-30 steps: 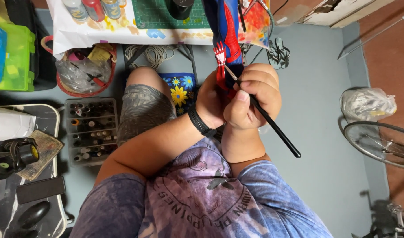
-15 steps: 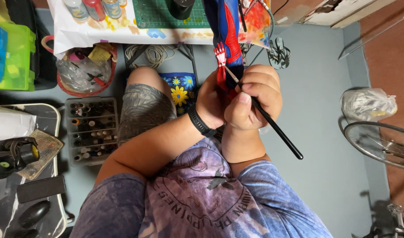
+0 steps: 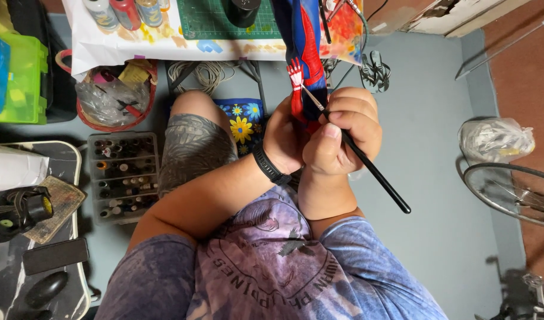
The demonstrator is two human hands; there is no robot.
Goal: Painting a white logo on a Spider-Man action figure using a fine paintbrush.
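My right hand (image 3: pixel 342 131) pinches a thin black paintbrush (image 3: pixel 372 172); its tip touches the white-and-red hand of a red and blue figure (image 3: pixel 304 53). The brush handle slants down to the right past my wrist. My left hand (image 3: pixel 282 142), with a black band on the wrist, grips the figure's lower part, which is mostly hidden behind both hands. The figure stands upright in front of the table edge, above my knee.
A paper-covered table (image 3: pixel 135 41) holds paint bottles (image 3: pixel 126 10) and a green cutting mat (image 3: pixel 218 21). Below it sit a red basket (image 3: pixel 115 101), a tray of small paint pots (image 3: pixel 120 178), a green box (image 3: pixel 20 83). A wire wheel (image 3: pixel 509 189) and plastic bag (image 3: pixel 494 141) lie right.
None of note: both hands stay on the figure and brush, with the brush handle shifting only slightly.
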